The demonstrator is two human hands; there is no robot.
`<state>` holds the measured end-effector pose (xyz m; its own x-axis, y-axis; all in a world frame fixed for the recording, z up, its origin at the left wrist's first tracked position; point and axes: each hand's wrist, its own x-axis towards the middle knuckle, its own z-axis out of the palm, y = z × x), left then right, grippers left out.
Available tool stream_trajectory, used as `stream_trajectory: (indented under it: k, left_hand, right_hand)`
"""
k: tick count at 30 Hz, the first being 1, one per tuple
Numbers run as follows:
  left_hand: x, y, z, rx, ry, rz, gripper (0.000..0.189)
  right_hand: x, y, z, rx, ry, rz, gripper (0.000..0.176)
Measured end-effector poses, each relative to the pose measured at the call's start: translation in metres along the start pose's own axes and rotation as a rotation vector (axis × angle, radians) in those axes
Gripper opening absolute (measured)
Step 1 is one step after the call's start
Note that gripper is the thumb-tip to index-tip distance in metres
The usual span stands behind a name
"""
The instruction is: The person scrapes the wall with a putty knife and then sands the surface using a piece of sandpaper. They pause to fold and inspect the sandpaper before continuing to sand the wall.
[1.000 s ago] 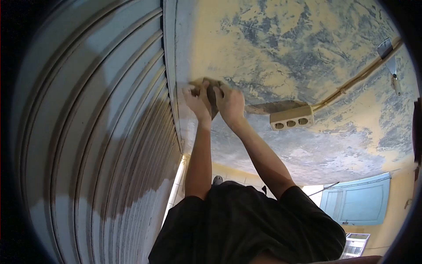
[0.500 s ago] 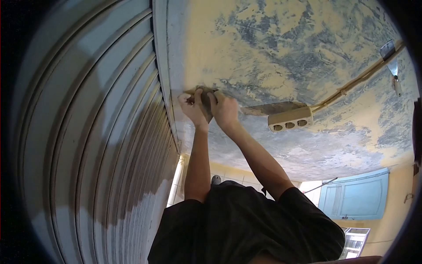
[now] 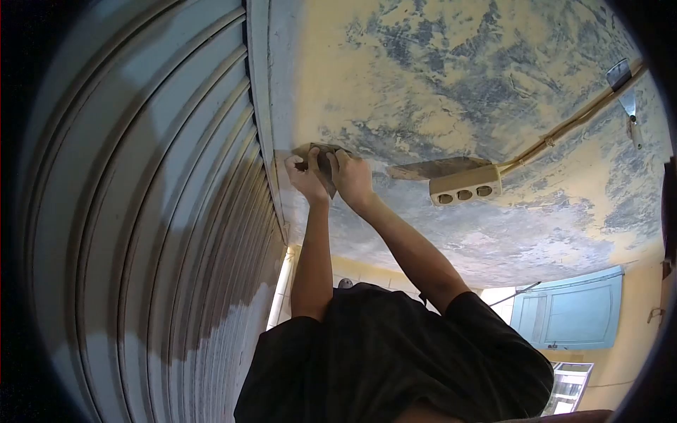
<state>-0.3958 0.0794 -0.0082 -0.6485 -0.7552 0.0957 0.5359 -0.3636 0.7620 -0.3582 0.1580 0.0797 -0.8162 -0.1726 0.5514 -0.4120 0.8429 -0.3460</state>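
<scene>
Both of my hands grip a dark, folded sheet, which looks like sandpaper (image 3: 325, 163), against the patchy wall (image 3: 451, 84). My left hand (image 3: 307, 180) is closed on the sheet's left side, close to the edge of the slatted metal shutter. Pressed onto its right part is my right hand (image 3: 352, 180), fingers bent and thumb on the sheet. A corner of the sheet pokes out below, between the hands. Yellow paint and grey-blue worn patches cover the wall around them.
Right of my hands, a three-way socket block (image 3: 465, 187) is fixed to the wall, its cable (image 3: 557, 137) running up right. A putty knife (image 3: 632, 120) rests by the cable. The slatted shutter (image 3: 141, 211) fills the left; a blue cabinet door (image 3: 568, 310) hangs lower right.
Both hands and the sheet have shifted slightly left and a little lower in the view. My grip on the sheet stays closed.
</scene>
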Motion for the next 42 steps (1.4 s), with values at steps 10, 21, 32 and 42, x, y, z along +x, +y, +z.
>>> stream_trajectory:
  k: [10,21,32,42]
  left_hand:
    - [0.006,0.031,0.027,0.176,-0.084,0.12,0.031]
    - [0.006,0.047,0.035,0.2,-0.126,0.041,0.027]
    - [0.016,0.084,0.055,0.185,-0.106,0.247,0.036]
    - [-0.002,0.076,0.049,0.196,-0.04,0.229,0.039]
  right_hand:
    - [0.017,-0.015,-0.028,0.067,0.185,-0.031,0.025]
    - [0.018,-0.019,-0.042,0.094,0.178,-0.043,0.025]
    - [0.031,-0.026,-0.05,0.106,0.178,-0.107,0.022]
    - [0.021,-0.018,-0.041,0.062,0.138,-0.033,0.021]
